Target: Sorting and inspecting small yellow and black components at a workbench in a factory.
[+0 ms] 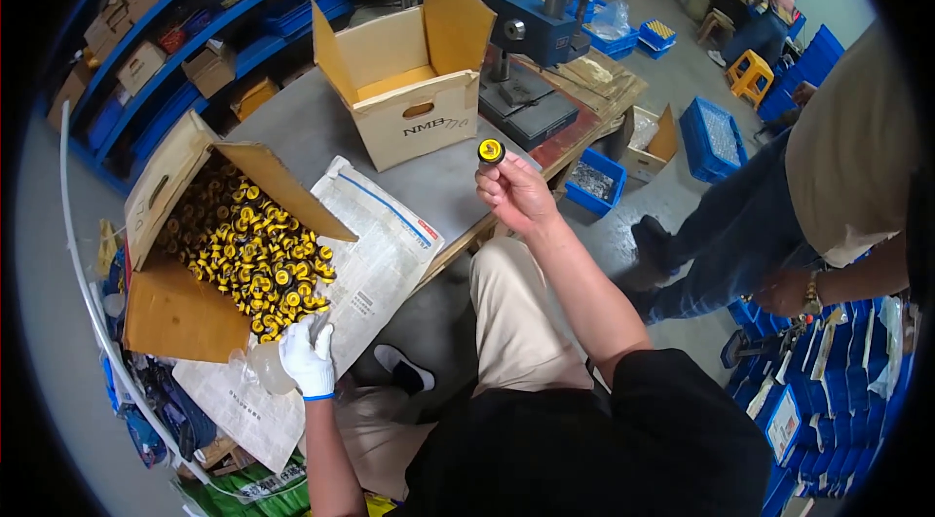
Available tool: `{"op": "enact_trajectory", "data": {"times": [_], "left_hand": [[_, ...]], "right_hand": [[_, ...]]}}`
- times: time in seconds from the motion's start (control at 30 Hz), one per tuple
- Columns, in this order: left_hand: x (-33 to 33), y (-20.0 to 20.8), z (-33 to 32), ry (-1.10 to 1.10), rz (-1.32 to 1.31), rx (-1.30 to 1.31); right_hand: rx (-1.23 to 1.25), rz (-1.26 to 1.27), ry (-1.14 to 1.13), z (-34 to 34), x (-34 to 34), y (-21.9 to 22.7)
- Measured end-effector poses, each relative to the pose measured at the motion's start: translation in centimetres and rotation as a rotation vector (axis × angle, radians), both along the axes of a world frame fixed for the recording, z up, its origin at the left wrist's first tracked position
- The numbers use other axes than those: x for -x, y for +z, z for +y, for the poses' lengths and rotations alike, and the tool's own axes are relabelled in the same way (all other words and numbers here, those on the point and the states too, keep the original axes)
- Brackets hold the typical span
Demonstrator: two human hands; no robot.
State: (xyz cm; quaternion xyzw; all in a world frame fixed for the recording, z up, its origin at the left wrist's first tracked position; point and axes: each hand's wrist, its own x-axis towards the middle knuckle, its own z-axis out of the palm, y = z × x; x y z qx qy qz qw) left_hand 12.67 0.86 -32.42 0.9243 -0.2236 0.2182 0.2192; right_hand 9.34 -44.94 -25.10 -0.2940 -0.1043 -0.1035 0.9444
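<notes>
My bare right hand (516, 190) is raised beside the table edge, its fingers closed round a small round part with a yellow face and black rim (491, 152). My left hand (309, 358), in a white glove, is low at the front of the table with its fingers curled. A greyish bit shows at its fingertips, too small to name. Next to the glove is a translucent, rounded plastic container (269, 369). A cardboard box (185, 308) lies on its side, and many yellow-and-black parts (278, 269) spill from it towards the glove.
Newspaper sheets (375, 240) cover part of the grey table. An open carton (414, 132) stands farther back, beside a blue press (531, 30). Blue shelves (185, 50) line the left. On the right a person (769, 205) stands close by, near blue crates (711, 137) and a yellow stool (750, 74).
</notes>
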Motion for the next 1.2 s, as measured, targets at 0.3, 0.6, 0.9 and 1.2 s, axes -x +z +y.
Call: {"op": "enact_trajectory", "data": {"times": [0.3,0.6,0.9,1.2], "left_hand": [[0.7,0.5,0.0,0.011,-0.072,0.002],[-0.2,0.2,0.2,0.01,-0.097,0.113],[0.6,-0.3,0.7,-0.035,-0.157,0.104],[0.4,0.2,0.1,-0.023,-0.131,0.108]], "right_hand": [[0.326,0.189,0.039,7.0,-0.7,1.0],[0.379,0.571,0.29,19.0,-3.4,-6.2],[0.913,0.273,-0.334,11.2,-5.8,3.2],[1.919,0.124,-1.138,-3.5,-19.0,11.0]]}}
